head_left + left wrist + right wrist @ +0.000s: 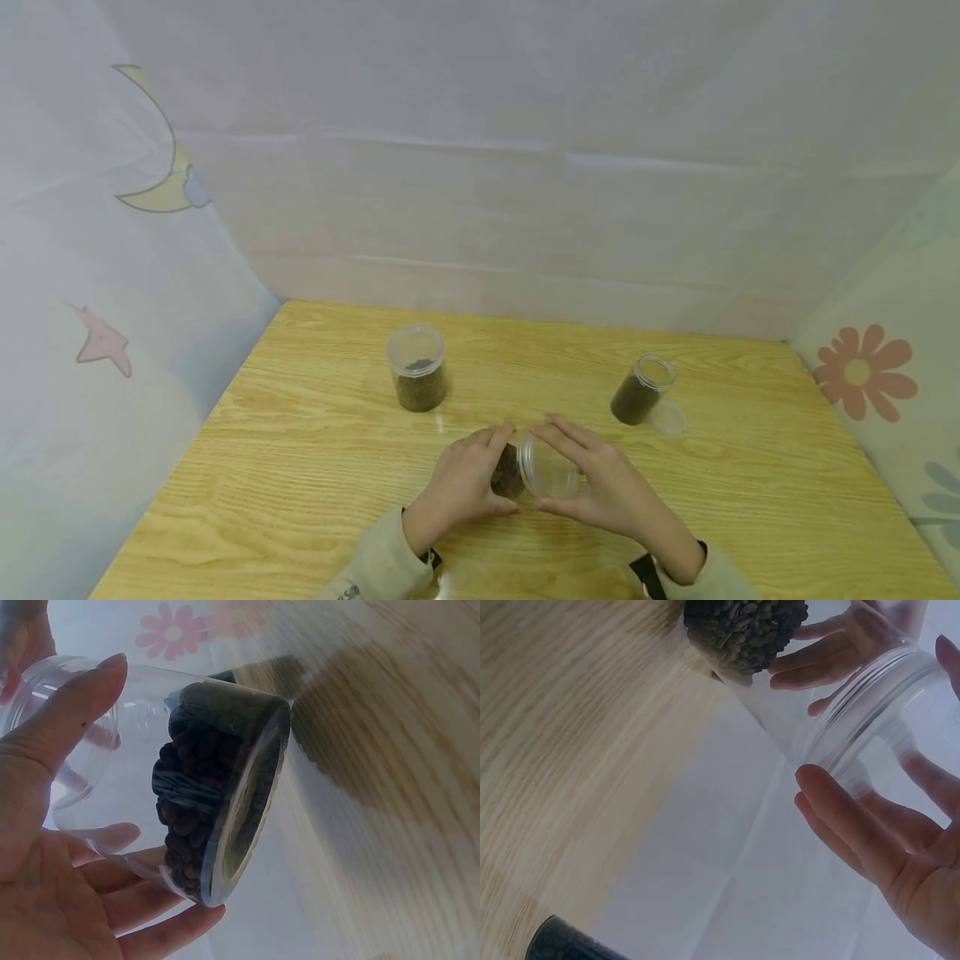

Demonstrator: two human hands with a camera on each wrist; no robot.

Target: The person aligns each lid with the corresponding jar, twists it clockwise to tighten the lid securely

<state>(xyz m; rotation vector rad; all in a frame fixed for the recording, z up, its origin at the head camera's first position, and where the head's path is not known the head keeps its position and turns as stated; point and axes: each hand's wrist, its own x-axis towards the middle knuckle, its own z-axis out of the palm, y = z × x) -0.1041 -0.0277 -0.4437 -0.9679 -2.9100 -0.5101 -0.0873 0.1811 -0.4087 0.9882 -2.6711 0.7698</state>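
Observation:
A clear plastic jar (pixel 142 765) lies tilted above the table, its base at the left and its threaded mouth end at the right. Dark beans (pixel 196 780), like coffee beans, have gathered near its base. My left hand (pixel 465 475) grips the jar's body, thumb on one side and fingers on the other. At the mouth end, my right hand (pixel 600 479) holds the round clear lid (pixel 557 468) between thumb and fingers. Whether the lid is fully seated on the thread cannot be made out.
On the wooden table (pixel 300 467), a clear lidded jar (pixel 420 387) with dark contents stands at the back left. A narrower open jar (pixel 637 396) with dark contents stands at the back right, a clear lid (pixel 668 417) beside it. Printed cloth walls (pixel 450 208) border the table.

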